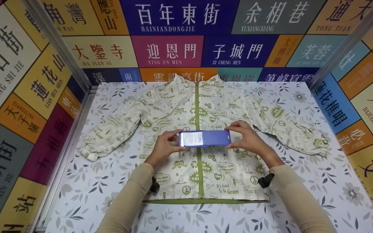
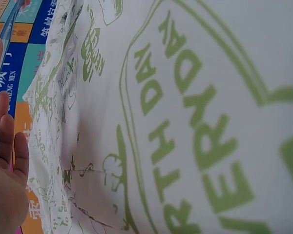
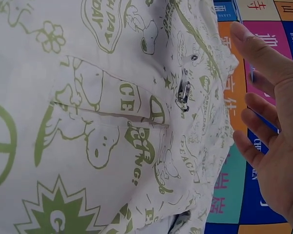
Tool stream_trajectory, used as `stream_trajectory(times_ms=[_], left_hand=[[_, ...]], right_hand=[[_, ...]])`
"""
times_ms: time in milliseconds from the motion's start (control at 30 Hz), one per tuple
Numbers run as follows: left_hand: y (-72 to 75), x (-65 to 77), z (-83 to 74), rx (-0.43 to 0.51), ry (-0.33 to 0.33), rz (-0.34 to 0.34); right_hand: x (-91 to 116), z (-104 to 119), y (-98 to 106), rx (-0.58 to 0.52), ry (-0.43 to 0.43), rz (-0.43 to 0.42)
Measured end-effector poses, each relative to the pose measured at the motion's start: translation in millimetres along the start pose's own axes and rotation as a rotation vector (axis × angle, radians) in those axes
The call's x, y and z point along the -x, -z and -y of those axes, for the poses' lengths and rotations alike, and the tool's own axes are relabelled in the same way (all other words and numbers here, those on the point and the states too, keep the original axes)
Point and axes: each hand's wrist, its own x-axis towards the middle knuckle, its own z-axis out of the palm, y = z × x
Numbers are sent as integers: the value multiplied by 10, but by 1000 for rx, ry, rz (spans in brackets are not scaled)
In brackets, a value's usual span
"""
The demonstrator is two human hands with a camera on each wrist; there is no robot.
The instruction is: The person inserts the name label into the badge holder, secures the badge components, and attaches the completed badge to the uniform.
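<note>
The left hand (image 1: 163,147) pinches one end of the flat blue object (image 1: 215,137) between thumb and fingers; the right hand (image 1: 250,139) pinches the opposite end. Both sleeved forearms (image 1: 126,197) slant inward on the object's near side.

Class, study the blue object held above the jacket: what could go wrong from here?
The blue object is pinched only at its ends by the left hand and right hand, so it might slip onto the jacket.
Black wrist devices sit over the jacket; if lowered, they might rumple it.
</note>
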Motion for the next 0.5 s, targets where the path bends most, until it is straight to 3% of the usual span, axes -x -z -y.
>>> stream_trajectory(times_ms=[500], left_hand=[[14,-16,-8,-10,-19,-1]], right_hand=[[-30,-13,-14,24,11,6]])
